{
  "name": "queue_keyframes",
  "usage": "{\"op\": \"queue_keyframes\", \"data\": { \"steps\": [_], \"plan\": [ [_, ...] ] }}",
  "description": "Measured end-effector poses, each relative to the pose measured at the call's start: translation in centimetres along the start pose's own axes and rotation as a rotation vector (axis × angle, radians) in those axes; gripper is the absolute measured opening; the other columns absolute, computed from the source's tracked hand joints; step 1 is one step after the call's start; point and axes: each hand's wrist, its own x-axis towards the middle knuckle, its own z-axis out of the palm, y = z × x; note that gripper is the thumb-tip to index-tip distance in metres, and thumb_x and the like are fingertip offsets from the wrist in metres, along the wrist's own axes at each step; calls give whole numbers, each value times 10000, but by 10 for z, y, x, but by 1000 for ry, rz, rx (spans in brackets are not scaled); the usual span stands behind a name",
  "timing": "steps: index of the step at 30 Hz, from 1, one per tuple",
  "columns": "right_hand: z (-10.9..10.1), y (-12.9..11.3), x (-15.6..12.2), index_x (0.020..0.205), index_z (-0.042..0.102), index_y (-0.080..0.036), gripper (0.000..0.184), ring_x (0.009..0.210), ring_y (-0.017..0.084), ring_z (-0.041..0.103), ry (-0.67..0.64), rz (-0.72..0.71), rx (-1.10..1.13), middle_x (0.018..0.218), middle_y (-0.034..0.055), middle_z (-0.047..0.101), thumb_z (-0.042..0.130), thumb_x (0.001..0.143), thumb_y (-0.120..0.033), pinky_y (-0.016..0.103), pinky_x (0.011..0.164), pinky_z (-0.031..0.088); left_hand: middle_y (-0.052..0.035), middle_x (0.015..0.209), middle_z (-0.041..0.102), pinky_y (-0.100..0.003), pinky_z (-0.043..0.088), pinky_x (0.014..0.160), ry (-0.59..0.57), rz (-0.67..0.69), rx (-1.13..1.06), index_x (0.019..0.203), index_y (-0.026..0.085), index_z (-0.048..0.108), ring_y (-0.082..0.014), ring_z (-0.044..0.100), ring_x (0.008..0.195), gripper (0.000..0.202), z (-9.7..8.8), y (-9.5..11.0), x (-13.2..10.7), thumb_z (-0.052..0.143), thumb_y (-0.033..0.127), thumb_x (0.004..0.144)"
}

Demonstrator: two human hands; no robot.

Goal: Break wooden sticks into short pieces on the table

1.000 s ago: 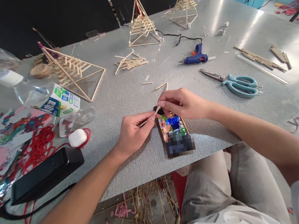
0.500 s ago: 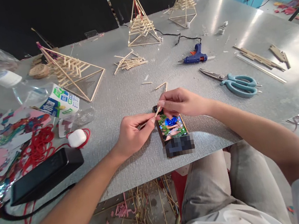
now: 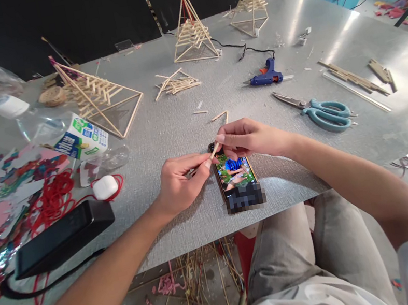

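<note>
My left hand (image 3: 181,182) and my right hand (image 3: 249,137) meet over the grey table (image 3: 183,124), each pinching one end of a short thin wooden stick (image 3: 214,152). Both hands are closed on it with thumb and fingertips. Just below the stick lies a phone (image 3: 236,174) with a lit screen, partly under my right hand. The rest of the stick inside my left hand is hidden.
Three stick pyramids (image 3: 100,100) (image 3: 191,28) (image 3: 251,5) stand further back, with a pile of loose sticks (image 3: 176,84). A blue glue gun (image 3: 266,76), teal scissors (image 3: 319,111) and wooden strips (image 3: 352,79) lie right. A carton (image 3: 81,137), red string (image 3: 52,197), white earbud case (image 3: 105,187) and black box (image 3: 61,235) lie left.
Both hands stay pinched on the stick in nearly the same place. The picture on the phone screen has changed.
</note>
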Motion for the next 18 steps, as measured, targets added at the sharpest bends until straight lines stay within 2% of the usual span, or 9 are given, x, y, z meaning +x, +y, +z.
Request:
{"op": "queue_keyframes", "data": {
  "steps": [5,10,14,18],
  "plan": [
    [1,1,5,918,664,-143,413,489,39,407,36,-108,23,617,-56,632,691,1056,-530,200,457,282,35,563,562,-247,366,511,54,-79,-56,968,194,876,-93,430,488,244,3,-1,-2,661,302,1011],
    [-1,5,6,907,680,-134,406,509,39,455,61,-162,-53,603,-53,640,747,1024,-518,191,469,310,28,574,592,-230,406,524,19,-94,-113,1007,182,882,-90,480,517,224,5,-3,-1,698,311,1006],
    [-3,5,6,898,683,-131,404,501,36,441,69,-183,-66,591,-60,631,748,1023,-509,192,469,314,26,608,608,-215,406,507,14,-163,-166,1090,176,876,-86,489,534,245,5,-6,1,727,351,1005],
    [-3,5,5,868,675,-137,412,497,36,439,64,-173,-78,589,-61,628,744,1026,-511,196,471,322,28,608,585,-216,417,519,-39,-168,-183,1101,162,865,-85,492,538,255,4,-7,1,706,344,1018]
  ]
}}
